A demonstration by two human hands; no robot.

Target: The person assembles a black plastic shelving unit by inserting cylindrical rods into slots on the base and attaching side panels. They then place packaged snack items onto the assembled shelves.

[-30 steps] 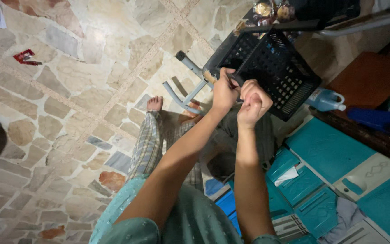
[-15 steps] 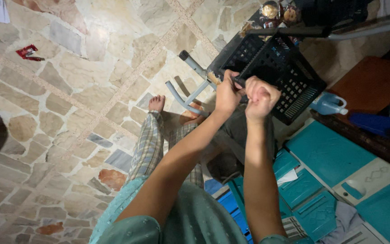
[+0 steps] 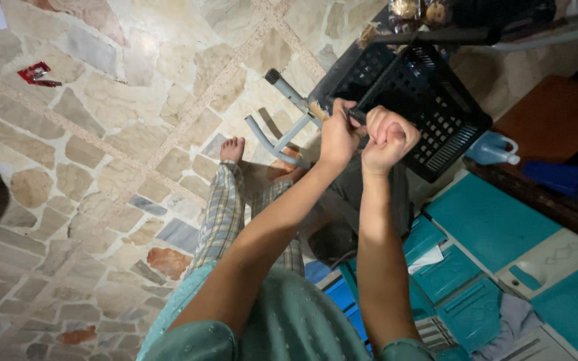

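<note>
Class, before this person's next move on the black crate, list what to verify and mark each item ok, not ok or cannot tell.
1. Left hand closed on a thin dark piece at the black crate: ok.
2. Right hand fisted beside it, grip firm: ok.
3. What the piece is: cannot tell.
4. Bare foot planted on the stone floor: ok.
5. Grey metal frame under the crate steady: cannot tell.

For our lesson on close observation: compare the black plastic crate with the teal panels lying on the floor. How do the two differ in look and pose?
The black crate is a perforated box with grid-holed walls, while the teal panels are flat and solid. The crate sits tilted up by both hands, left hand and right hand, near a grey metal frame; the teal panels lie flat, untouched. Both rest low, near the stone floor.
</note>
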